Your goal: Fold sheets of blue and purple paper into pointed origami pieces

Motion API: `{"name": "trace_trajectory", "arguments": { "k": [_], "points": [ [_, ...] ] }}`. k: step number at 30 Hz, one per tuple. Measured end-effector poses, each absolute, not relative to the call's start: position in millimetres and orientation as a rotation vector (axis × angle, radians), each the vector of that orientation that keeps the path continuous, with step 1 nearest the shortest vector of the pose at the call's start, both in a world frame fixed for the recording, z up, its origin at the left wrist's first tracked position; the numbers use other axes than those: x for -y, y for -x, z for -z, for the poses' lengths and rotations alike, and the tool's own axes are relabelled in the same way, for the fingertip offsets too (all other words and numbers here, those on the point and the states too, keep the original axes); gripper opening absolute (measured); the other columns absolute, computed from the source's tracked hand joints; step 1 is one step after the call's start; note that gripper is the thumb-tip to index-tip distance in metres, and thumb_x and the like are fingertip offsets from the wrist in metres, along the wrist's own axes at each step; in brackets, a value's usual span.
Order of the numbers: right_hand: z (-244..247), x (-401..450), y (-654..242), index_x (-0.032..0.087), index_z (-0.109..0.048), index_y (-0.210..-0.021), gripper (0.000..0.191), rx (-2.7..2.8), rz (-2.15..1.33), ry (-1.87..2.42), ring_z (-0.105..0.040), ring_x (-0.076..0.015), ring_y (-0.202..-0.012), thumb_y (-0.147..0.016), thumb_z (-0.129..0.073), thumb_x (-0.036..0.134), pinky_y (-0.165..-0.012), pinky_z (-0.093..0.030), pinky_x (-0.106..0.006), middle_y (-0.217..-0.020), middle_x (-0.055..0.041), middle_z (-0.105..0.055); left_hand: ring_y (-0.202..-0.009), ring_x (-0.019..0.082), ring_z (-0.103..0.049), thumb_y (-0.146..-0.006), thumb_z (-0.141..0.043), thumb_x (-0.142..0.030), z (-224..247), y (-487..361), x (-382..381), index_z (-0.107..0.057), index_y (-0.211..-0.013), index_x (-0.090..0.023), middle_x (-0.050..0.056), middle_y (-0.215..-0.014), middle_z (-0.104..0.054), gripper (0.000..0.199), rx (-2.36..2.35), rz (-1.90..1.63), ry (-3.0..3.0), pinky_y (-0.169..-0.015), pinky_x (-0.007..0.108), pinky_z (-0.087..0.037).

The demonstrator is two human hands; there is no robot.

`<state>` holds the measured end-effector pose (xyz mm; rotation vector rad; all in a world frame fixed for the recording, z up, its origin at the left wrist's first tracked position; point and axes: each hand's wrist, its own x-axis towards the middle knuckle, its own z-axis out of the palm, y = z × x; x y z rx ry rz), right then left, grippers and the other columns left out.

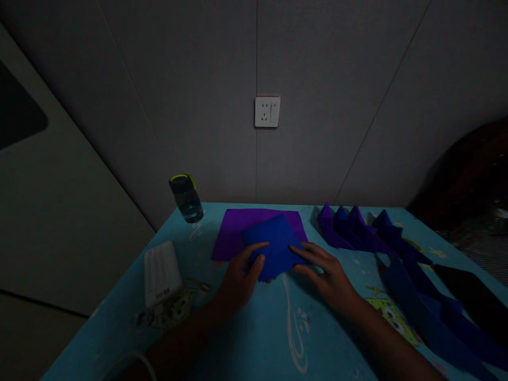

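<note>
A folded piece of blue paper is held just above the table, tilted, in front of a flat purple sheet. My left hand grips its lower left edge, thumb on top and fingers partly behind. On the right edge, my right hand has its fingers laid against the paper, with the thumb hidden or hard to make out. Folded paper boats in purple and blue stand in a row to the right of my right hand, and larger blue folded paper pieces lie nearer to me.
A water bottle stands at the back left. A white power bank with a cable lies at the left. At the far right is a dark flat object. The wall behind carries a socket. A patterned blue cloth covers the table.
</note>
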<state>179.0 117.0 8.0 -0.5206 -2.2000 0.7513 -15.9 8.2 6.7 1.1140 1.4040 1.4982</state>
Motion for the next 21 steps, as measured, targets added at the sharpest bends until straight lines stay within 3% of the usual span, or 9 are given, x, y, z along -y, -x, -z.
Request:
{"name": "trace_trajectory", "arguments": {
  "k": [7,9,13,16,18,21],
  "points": [
    [-2.4,-121.1,-183.8,0.030,-0.068,-0.120,0.030,2.135,-0.724,0.582,-0.066,-0.0232,-0.104,-0.093,-0.056,0.034,-0.088,-0.054,-0.038,-0.117,-0.0081,-0.068,-0.081,0.023,-0.066,-0.092,-0.042,-0.054,-6.0,19.9,0.5,-0.059,-0.128,-0.016,0.012,-0.097,-0.071,0.054,-1.533,-1.355,-1.494,-0.077,0.037,-0.052],
    [-4.0,-119.6,-182.5,0.029,-0.071,-0.114,0.027,2.090,-0.743,0.617,-0.067,-0.0238,-0.102,-0.093,-0.056,0.035,-0.087,-0.055,-0.038,-0.113,-0.0078,-0.071,-0.089,0.025,-0.064,-0.092,-0.042,-0.053,-8.1,19.6,2.3,-0.058,-0.129,-0.019,0.013,-0.107,-0.070,0.053,-1.575,-1.339,-1.574,-0.084,0.039,-0.049],
    [-9.7,-115.4,-179.0,0.027,-0.077,-0.097,0.023,1.976,-0.818,0.708,-0.068,-0.0259,-0.098,-0.090,-0.058,0.038,-0.085,-0.054,-0.040,-0.103,-0.0080,-0.074,-0.093,0.025,-0.063,-0.093,-0.043,-0.049,-7.1,19.1,2.1,-0.053,-0.135,-0.021,0.012,-0.115,-0.067,0.052,-1.543,-1.378,-1.599,-0.081,0.035,-0.050],
    [-12.8,-114.7,-178.9,0.024,-0.077,-0.087,0.026,1.885,-0.894,0.728,-0.068,-0.0257,-0.090,-0.089,-0.058,0.042,-0.080,-0.054,-0.039,-0.096,-0.0080,-0.075,-0.109,0.025,-0.058,-0.093,-0.047,-0.040,-4.4,22.1,-1.8,-0.054,-0.133,-0.022,0.011,-0.126,-0.062,0.044,-1.578,-1.497,-1.584,-0.093,0.036,-0.045],
    [-13.7,-115.1,-179.8,0.023,-0.075,-0.082,0.029,1.843,-0.942,0.737,-0.067,-0.0244,-0.083,-0.089,-0.057,0.044,-0.076,-0.053,-0.037,-0.091,-0.0078,-0.075,-0.114,0.025,-0.056,-0.093,-0.048,-0.035,-3.5,25.0,-5.5,-0.062,-0.121,-0.021,0.010,-0.123,-0.063,0.035,-1.612,-1.589,-1.579,-0.099,0.037,-0.041],
    [-13.4,-115.0,-179.6,0.021,-0.071,-0.077,0.027,1.789,-1.008,0.770,-0.065,-0.0222,-0.078,-0.086,-0.060,0.044,-0.071,-0.051,-0.033,-0.083,-0.0065,-0.073,-0.100,0.022,-0.061,-0.090,-0.054,-0.033,-3.4,27.5,-10.3,-0.069,-0.097,-0.019,0.008,-0.103,-0.068,0.022,-1.659,-1.645,-1.485,-0.091,0.034,-0.046]
  ]
}}
